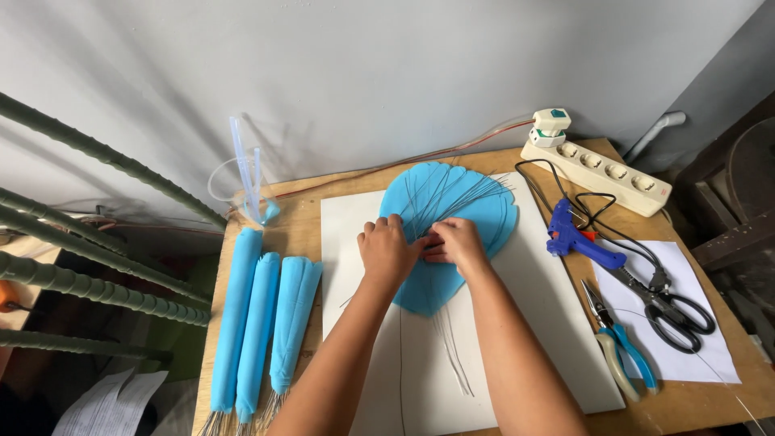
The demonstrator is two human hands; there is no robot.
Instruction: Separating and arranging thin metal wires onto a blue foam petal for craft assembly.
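Pressing down on a blue fan-shaped foam petal [452, 211], both hands meet at its middle. Left hand [387, 252] lies flat, fingers [383, 229] together and curled slightly over the foam edge. Right hand [457, 245] touches the left, its fingers [434, 242] bunched and pointing inward; whether they pinch one of the thin wires [452, 190] cannot be made out.

Petal lies directly under and beyond the fingers, wide end away from the person, narrow tip toward the wrists. Long axis runs near to far. Wires fan outward over the foam past the fingertips and trail out below the tip across the white sheet [533, 323]. Both hands equally near; neither leads.

Right of the right hand, well apart: blue glue gun [577, 241], pliers [622, 347], scissors [674, 307], power strip [593, 165]. Left of the left hand: three rolled blue foam pieces [258, 323] on the table [299, 234].

Hidden: the wire junction beneath the palms. Forearms cut off at the bottom edge.
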